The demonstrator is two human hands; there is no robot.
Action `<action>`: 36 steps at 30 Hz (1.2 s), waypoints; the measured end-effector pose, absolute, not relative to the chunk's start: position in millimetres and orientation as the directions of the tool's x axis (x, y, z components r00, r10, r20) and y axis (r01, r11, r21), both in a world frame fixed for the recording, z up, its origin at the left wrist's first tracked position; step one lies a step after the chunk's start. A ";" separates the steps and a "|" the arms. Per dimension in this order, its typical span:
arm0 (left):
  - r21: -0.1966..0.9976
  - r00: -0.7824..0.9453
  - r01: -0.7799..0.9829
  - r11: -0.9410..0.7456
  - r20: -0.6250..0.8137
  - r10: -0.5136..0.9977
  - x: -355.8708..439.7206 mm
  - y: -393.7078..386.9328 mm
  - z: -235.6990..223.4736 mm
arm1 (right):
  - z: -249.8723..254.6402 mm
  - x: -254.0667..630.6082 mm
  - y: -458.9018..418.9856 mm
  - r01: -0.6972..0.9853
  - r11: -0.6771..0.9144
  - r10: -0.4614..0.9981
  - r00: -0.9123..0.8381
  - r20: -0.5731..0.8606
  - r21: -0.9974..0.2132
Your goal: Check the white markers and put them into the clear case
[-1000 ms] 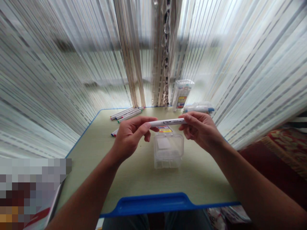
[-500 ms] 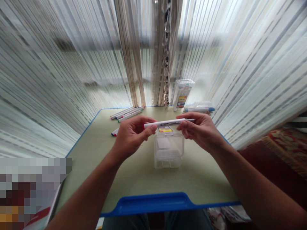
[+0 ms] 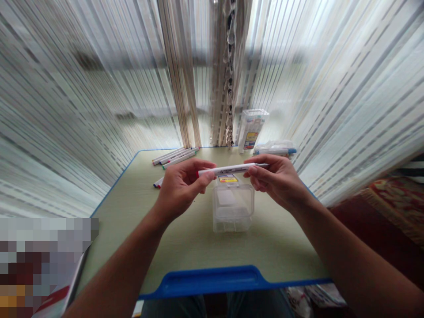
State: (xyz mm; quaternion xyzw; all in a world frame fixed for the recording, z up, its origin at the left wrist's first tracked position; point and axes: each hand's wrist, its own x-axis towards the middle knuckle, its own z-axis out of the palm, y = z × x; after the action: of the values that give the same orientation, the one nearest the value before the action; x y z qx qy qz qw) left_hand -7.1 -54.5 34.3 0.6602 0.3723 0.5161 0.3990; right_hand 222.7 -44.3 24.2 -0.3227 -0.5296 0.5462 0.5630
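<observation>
A white marker pen (image 3: 232, 169) with dark print and a red end is held level between my two hands. My left hand (image 3: 183, 183) pinches its red end, and my right hand (image 3: 273, 176) grips the other end, where a grey tip shows. Below the marker, a clear plastic case (image 3: 233, 205) with a yellow label lies on the table, its upper part partly behind the marker and fingers. Past my left hand, several white markers (image 3: 175, 157) with coloured ends lie in a loose group. More marker ends (image 3: 158, 182) poke out beside that hand.
At the back stands an upright clear case (image 3: 252, 132) holding markers, with another clear package (image 3: 274, 148) lying beside it. The pale green table (image 3: 185, 247) has a blue rim and a blue front tray (image 3: 212, 279). String curtains (image 3: 132, 79) hang behind the table's far edge.
The marker has shifted very slightly within the same two-handed hold. Everything else looks the same.
</observation>
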 end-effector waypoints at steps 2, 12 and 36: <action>0.904 0.198 0.091 -0.418 0.395 0.897 -7.0 -53.8 33.7 | 23.6 222.7 -44.2 -0.265 0.194 0.957 -0.161 0.242 -0.944; 0.896 0.178 0.066 -0.440 0.423 0.888 -7.9 -52.6 31.5 | 22.8 223.0 -44.1 -0.267 0.209 0.955 -0.153 0.255 -0.941; 0.773 0.204 -0.105 -0.626 0.633 0.747 2.7 -62.0 30.1 | 10.2 232.0 -34.2 -0.038 0.468 0.872 -0.144 0.468 -0.883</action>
State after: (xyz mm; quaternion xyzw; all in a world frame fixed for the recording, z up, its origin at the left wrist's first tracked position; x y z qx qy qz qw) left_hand 2.7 -62.0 30.1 0.6855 0.2341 0.5858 0.3635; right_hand 232.0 -34.2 10.2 -0.3248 -0.6414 0.4006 0.5679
